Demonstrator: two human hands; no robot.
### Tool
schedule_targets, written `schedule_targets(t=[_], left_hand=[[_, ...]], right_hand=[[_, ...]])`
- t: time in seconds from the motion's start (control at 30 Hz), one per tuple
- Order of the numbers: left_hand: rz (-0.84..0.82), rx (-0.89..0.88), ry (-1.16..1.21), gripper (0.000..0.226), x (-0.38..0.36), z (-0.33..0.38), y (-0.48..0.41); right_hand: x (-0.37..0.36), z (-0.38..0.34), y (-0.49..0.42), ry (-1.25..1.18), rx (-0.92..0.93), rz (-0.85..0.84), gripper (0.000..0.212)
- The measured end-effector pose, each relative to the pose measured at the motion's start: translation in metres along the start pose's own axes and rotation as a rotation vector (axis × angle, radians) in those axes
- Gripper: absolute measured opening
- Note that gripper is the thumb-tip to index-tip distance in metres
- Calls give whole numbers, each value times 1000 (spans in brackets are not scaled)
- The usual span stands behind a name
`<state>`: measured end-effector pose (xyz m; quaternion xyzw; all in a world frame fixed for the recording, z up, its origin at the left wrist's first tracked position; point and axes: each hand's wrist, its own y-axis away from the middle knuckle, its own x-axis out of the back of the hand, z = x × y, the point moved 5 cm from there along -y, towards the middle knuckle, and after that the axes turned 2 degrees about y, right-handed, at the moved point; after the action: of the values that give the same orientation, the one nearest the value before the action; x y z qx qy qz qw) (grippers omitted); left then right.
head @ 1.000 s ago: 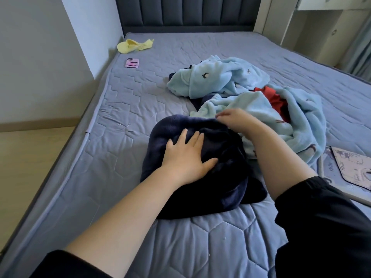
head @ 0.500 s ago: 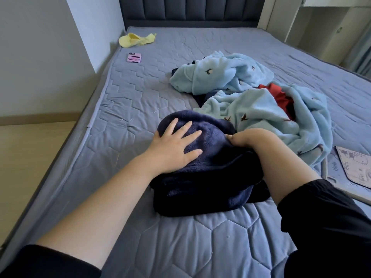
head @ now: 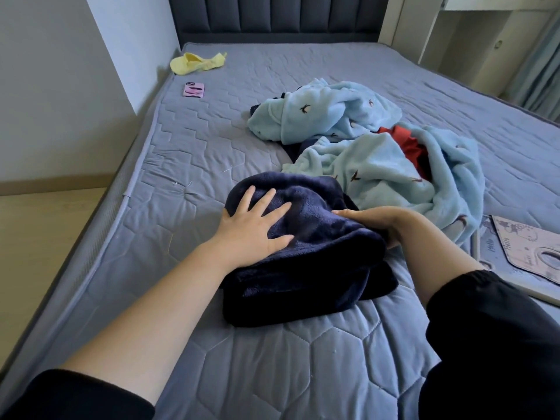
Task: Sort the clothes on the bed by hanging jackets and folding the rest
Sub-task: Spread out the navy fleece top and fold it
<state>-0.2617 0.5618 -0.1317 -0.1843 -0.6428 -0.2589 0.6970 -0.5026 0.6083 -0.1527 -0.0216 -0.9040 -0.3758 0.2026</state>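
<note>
- Navy fleece, folded into a thick bundle (head: 303,253), sits on the near half of the bed (head: 188,165), right in front of the person.
- Left hand (head: 254,228) lies flat on top of the bundle's left side, fingers straight and spread wide, palm pressing down on the pile, gripping nothing.
- Right hand (head: 372,221) is up against the bundle's right edge, turned on its side with a finger stretched along the upper fold. Part of that hand is sunk into the cloth, so I cannot tell whether it pinches the fleece or only pushes on it.
- Black sleeves, pushed up, leave both forearms bare.
- Just beyond the navy bundle, touching its far right corner, a pale blue fleece garment with small dark motifs (head: 388,177) lies crumpled and unfolded.
- A red piece of clothing (head: 409,147) peeks out of the folds of that pale blue heap.
- Further back, a second pale blue fleece piece (head: 327,113) sits bunched up, with a bit of dark cloth showing under its edge.
- Over by the wall, well apart from the pile, a yellow cloth (head: 197,63) lies near the dark padded headboard (head: 278,16), and a pink phone (head: 194,90) rests just in front of it.
- On the right edge of the bed there is a flat printed mat (head: 530,247), near the blue heap.
</note>
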Motion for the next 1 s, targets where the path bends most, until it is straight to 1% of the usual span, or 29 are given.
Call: schedule_targets(t=[0.07, 0.17, 0.23, 0.3, 0.33, 0.4, 0.43, 0.47, 0.53, 0.57, 0.6, 0.63, 0.67, 0.7, 0.73, 0.77, 0.8, 0.83, 0.87, 0.9, 0.93, 0.97, 1.0], left_hand=[[20, 4, 0, 78, -4, 3, 0], [41, 12, 32, 75, -7, 5, 2], [58, 46, 104, 71, -4, -2, 1], [143, 91, 229, 60, 10, -13, 1], [211, 105, 339, 54, 19, -19, 1], [334, 135, 604, 46, 45, -34, 3], [376, 159, 675, 44, 59, -44, 5], [410, 189, 649, 45, 74, -55, 8], [454, 224, 380, 48, 105, -78, 15], [448, 227, 258, 53, 115, -86, 17], [408, 236, 199, 59, 117, -91, 18], [326, 263, 189, 62, 111, -94, 18], [214, 301, 207, 61, 96, -93, 19], [90, 339, 218, 60, 72, -87, 19], [2, 360, 184, 62, 48, -78, 21], [-33, 353, 105, 66, 28, -68, 22], [-22, 330, 6, 71, 15, -57, 21], [15, 300, -84, 75, 7, -47, 18], [50, 276, -156, 78, 4, -39, 14], [67, 263, -209, 79, 3, -33, 10], [65, 261, -240, 80, 3, -30, 7], [46, 265, -252, 80, 3, -28, 5], [25, 270, -251, 80, 3, -28, 4]], right_hand=[[-1, -8, 3, 11, 86, 21, 32], [-8, -27, 14, -29, 154, -49, 24], [-12, -44, 21, -18, 204, -18, 19], [-13, -66, 28, -87, 292, 81, 18], [-15, -78, 32, -160, 327, 123, 18], [-26, -97, 41, -325, 372, 136, 13], [-35, -106, 45, -407, 399, 106, 11], [-47, -113, 48, -484, 432, 63, 9], [-71, -125, 49, -617, 468, -35, 9], [-82, -128, 47, -666, 464, -92, 9], [-93, -129, 43, -687, 439, -159, 11], [-104, -126, 40, -655, 387, -224, 15], [-114, -119, 38, -558, 315, -264, 18], [-120, -108, 34, -380, 245, -260, 16], [-120, -94, 29, -145, 188, -218, 21], [-114, -80, 22, 87, 136, -174, 35], [-105, -72, 17, 241, 104, -156, 46], [-94, -72, 13, 288, 103, -144, 51], [-81, -76, 11, 247, 137, -99, 50], [-64, -87, 11, 138, 215, 18, 45], [-45, -100, 9, 35, 325, 191, 39], [-29, -114, 9, -13, 446, 367, 37], [-24, -126, 11, -14, 554, 474, 39]])
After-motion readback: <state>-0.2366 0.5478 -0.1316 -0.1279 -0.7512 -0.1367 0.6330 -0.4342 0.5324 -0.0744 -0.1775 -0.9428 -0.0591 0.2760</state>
